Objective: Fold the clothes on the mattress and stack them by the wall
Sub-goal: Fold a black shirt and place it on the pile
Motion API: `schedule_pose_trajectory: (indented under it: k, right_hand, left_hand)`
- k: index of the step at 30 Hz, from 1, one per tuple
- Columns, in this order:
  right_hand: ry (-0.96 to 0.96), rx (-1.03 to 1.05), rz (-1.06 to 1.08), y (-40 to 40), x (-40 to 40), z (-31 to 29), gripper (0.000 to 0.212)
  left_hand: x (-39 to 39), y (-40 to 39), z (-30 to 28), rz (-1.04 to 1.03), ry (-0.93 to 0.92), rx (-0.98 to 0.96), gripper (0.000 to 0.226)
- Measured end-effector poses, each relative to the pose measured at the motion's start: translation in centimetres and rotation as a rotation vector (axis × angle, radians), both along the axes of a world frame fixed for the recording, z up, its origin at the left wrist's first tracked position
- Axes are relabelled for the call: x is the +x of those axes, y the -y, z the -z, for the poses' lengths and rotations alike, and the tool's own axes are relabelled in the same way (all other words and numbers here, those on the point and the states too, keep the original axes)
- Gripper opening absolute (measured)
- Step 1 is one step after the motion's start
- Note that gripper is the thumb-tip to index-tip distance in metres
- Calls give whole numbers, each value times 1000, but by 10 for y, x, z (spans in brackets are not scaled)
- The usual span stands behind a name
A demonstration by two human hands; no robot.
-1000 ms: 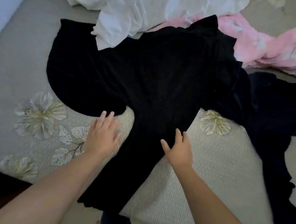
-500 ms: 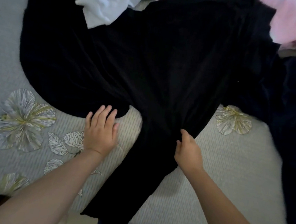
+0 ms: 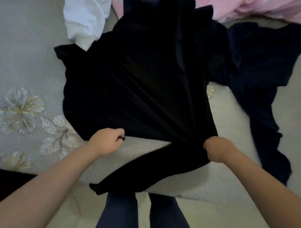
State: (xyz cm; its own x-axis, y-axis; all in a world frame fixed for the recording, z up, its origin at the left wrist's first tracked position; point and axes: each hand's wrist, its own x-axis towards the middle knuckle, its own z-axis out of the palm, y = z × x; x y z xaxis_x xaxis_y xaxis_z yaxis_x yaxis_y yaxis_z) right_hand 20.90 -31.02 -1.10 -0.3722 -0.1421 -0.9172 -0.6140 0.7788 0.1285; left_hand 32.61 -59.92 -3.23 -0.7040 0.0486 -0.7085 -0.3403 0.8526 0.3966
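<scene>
The black, ribbed, soft-knit garment (image 3: 145, 87) lies spread over the near part of the grey quilted mattress with pale flower embroidery (image 3: 21, 59), one long limb of it trailing off the near edge toward the person's legs. Both hands hold it at its near hem: the left hand (image 3: 106, 141) is curled with a fold of the cloth pinched in its grip, and the right hand (image 3: 216, 148) is clenched round a bunched gather from which creases fan out across the fabric. Judging by that tension, the step in hand is pulling the garment flat and square before its first fold; no fold looks made yet, though the dark cloth hides its seams, so this may be wrong.

The next move probably calls for evening out the pull, laying the garment smooth, then bringing the trailing limb in. A crumpled white cloth (image 3: 84, 12) touches its far left edge and may need clearing. A pink fleecy garment (image 3: 241, 6) and a dark navy garment (image 3: 265, 74) wait further back and to the right, still unfolded.
</scene>
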Motion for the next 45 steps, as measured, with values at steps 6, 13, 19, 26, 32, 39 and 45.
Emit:
schedule_pose_trajectory:
  k: [6,13,19,26,32,39,45]
  right_hand:
    - [100,358,84,-101,8,-4,33]
    - [-525,-365,353,-101,-12,26,44]
    - [-463,-541,915,-79,-22,50,16]
    - [-562,-846,575,-111,47,29,12]
    - [-535,-777,647,-126,94,33,35]
    - [-399,-823,467,-135,122,34,49]
    - [-261,-848,831,-195,144,32,46]
  left_hand:
    - [10,-87,-3,129,20,76,24]
    - [-16,-143,31,11,-157,-370,59]
    - [-30,-135,38,214,-104,-448,23]
    - [8,-123,6,357,391,-388,21]
    - [-2,-145,-8,269,123,-345,26]
    - [-75,-246,5,-90,-97,78,33]
    - [-74,-308,33,13,7,-257,62]
